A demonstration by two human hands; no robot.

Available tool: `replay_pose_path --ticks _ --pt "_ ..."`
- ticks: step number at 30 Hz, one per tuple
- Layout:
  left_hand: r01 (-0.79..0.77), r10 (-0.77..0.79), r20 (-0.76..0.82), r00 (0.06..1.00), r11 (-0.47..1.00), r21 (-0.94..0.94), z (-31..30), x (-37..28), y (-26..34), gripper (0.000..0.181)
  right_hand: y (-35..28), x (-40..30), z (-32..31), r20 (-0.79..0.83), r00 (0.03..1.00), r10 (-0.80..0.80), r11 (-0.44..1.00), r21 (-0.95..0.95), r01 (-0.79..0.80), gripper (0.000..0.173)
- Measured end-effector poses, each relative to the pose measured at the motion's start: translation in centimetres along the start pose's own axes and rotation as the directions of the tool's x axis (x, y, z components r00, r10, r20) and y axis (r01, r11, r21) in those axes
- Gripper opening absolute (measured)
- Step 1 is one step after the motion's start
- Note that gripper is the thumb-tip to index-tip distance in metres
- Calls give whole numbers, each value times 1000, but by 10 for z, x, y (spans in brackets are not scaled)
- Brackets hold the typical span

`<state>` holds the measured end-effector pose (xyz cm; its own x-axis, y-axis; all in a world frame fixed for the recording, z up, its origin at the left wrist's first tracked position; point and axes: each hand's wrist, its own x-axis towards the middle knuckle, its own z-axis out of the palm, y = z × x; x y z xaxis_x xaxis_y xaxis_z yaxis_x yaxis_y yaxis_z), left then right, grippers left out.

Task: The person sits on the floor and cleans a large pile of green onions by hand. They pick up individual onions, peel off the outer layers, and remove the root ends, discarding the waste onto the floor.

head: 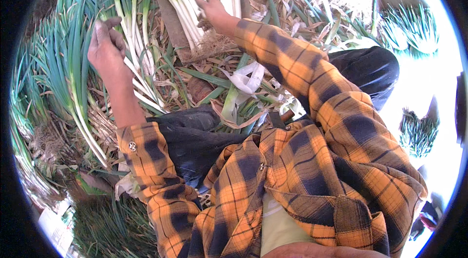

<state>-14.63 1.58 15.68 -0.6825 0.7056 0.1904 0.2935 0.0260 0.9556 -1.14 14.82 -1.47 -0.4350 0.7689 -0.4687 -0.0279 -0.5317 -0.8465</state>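
Observation:
My left hand (pixel 106 40) is raised over long green onions (pixel 75 75) at the left, with nothing seen in it. Its fingers are bent and apart, and their tips look dark with soil. My right hand (pixel 215 13) lies against the white stalks of a bundle of green onions (pixel 186 13), above their roots. Whether its fingers close around any stalk is hidden. That bundle rests on a flat board (pixel 170 20), with the roots (pixel 208 40) towards me. Between my hands, more green onions (pixel 137 38) lie with their white ends pointing towards me.
Dry leaves and peeled skins (pixel 248 75) litter the ground before my legs. My bent knee (pixel 365 71) is at the right, in dark trousers. Bundled green onions (pixel 409 31) stand at the far right. A dark green leafy mass (pixel 113 225) is at the lower left.

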Motion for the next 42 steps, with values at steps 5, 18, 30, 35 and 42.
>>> replay_pose_path --ticks 5,18,30,35,42 --pt "140 -140 19 990 990 -5 -13 -9 -15 29 117 46 -26 -368 918 147 917 -297 -266 42" --pt "188 -246 285 926 958 216 41 -12 -10 25 78 11 -23 295 956 -1 387 -881 272 45" --pt "221 -301 311 902 938 267 53 -10 -16 24 98 24 -1 104 995 -10 408 -907 99 34" --pt "326 -413 291 863 895 303 46 -2 -42 28 67 0 -10 -81 983 -163 634 -772 42 36" --pt "696 -663 445 602 709 115 63 -19 -105 40 27 -112 27 307 914 -266 700 -590 403 41"
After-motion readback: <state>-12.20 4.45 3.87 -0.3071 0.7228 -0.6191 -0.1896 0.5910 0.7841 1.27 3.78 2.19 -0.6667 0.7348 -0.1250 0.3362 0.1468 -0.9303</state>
